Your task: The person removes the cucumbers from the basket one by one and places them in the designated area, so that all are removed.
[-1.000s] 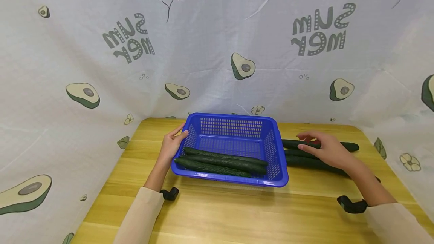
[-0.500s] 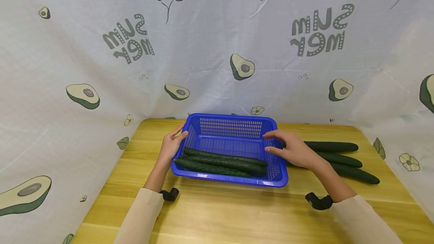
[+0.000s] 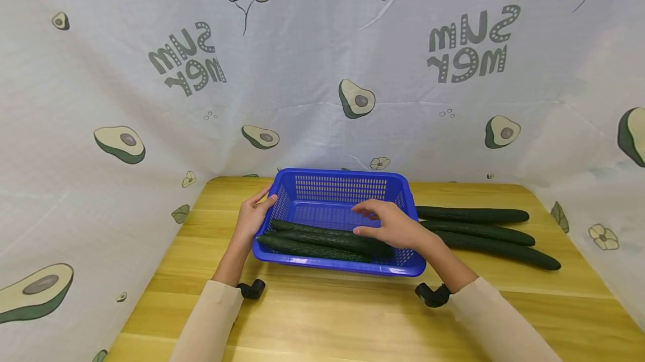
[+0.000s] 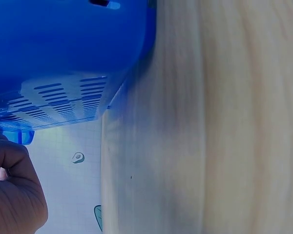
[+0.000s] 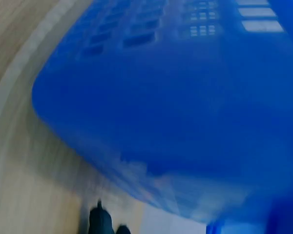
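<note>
My left hand (image 3: 253, 217) grips the left rim of a blue plastic basket (image 3: 340, 267), thumb over the edge; in the left wrist view its curled fingers (image 4: 14, 165) show beside the basket wall. Three green cucumbers (image 3: 317, 239) lie side by side along the near side of the basket. Over the basket's right half hovers my right hand (image 3: 395, 226), fingers loosely bent and thumb apart, holding nothing, close above the cucumbers' right ends. The right wrist view is filled mostly by the basket's outer wall (image 5: 136, 107).
Three more cucumbers (image 3: 484, 231) lie on the wooden table (image 3: 322, 317) right of the basket, their left ends at its side. Two dark cucumber tips (image 5: 100, 219) show low in the right wrist view. A white printed cloth (image 3: 302, 71) hangs behind the table.
My right hand has moved left from above the table cucumbers, across the basket's right rim, to over the cucumbers inside. The left hand and basket stay in place.
</note>
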`<state>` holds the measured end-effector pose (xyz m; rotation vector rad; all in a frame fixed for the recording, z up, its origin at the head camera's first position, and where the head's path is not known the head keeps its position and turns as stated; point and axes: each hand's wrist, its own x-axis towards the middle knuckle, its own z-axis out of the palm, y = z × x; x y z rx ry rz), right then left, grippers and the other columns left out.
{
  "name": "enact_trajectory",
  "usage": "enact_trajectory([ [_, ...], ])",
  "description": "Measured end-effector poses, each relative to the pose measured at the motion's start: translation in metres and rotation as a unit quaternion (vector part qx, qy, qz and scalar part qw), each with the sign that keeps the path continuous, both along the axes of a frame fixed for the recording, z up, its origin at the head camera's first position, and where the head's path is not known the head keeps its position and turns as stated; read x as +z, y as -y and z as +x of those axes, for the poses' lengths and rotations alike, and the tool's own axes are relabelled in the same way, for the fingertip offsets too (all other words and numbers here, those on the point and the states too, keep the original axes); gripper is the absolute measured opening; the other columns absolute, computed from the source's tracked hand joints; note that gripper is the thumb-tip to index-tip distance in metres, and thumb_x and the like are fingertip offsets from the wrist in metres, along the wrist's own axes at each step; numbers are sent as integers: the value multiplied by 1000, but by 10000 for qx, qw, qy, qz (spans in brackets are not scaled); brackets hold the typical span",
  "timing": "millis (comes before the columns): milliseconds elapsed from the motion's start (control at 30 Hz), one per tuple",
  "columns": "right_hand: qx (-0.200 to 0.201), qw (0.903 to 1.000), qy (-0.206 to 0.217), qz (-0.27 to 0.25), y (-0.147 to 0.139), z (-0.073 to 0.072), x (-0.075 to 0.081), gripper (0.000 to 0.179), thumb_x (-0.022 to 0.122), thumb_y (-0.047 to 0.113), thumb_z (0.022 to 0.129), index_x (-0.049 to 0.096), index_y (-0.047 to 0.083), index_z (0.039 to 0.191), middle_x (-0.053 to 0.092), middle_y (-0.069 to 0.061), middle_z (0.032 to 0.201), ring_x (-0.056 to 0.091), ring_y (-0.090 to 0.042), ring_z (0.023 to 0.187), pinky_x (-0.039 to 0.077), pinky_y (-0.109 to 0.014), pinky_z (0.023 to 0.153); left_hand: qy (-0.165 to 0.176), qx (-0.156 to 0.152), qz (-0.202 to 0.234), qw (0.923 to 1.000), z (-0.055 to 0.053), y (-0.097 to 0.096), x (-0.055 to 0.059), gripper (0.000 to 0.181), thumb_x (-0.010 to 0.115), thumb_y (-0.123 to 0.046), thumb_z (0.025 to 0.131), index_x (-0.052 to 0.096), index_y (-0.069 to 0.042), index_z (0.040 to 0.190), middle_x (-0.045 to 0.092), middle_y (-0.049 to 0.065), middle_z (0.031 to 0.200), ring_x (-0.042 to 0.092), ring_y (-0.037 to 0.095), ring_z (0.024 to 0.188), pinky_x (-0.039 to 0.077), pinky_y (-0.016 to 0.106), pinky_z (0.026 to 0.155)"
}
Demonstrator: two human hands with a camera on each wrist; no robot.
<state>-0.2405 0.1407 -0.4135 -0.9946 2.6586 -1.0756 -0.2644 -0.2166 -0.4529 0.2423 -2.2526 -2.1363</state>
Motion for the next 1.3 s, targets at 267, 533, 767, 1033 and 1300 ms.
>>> enact_trajectory([
  [267, 346, 9983, 122, 445, 21, 3, -8, 54, 71, 36, 98, 60, 3, 140, 65, -18, 137, 64, -33, 120, 54, -54, 101, 197, -123, 180, 9996, 1, -1, 5, 52, 67, -30, 102, 52, -28, 152, 69, 30, 126, 69, 50, 112, 64, 32, 69],
  [533, 629, 9935, 12, 950, 31, 6, -14, 49, 72, 34, 98, 64, 4, 136, 69, -11, 130, 67, -27, 114, 57, -46, 96, 27, -35, 185, 9998, -2, -2, 0, 52, 69, -32, 100, 55, -28, 150, 73, 27, 119, 74, 44, 102, 64, 32, 68],
  [767, 732, 9886, -136, 1309, 37, 6, -17, 49, 73, 34, 97, 65, 3, 135, 68, -10, 127, 66, -25, 113, 56, -45, 96, -24, 12, 114, 9999, -3, -2, -1, 52, 70, -31, 100, 57, -27, 150, 73, 26, 119, 74, 43, 102, 64, 32, 68],
  [1033, 705, 9896, -178, 1242, 39, 3, -21, 39, 74, 31, 96, 71, 8, 128, 66, -1, 110, 63, -16, 99, 56, -37, 87, 136, -24, 250, 9996, -4, 0, -3, 53, 69, -32, 100, 54, -28, 151, 71, 27, 124, 70, 47, 109, 64, 30, 67],
  [1300, 724, 9940, -79, 817, 36, 2, -18, 33, 72, 26, 98, 72, 6, 126, 73, -5, 115, 68, -18, 101, 59, -38, 87, 149, -32, 238, 9996, -3, 2, -2, 52, 69, -34, 100, 55, -30, 150, 71, 26, 124, 72, 46, 107, 64, 30, 67],
])
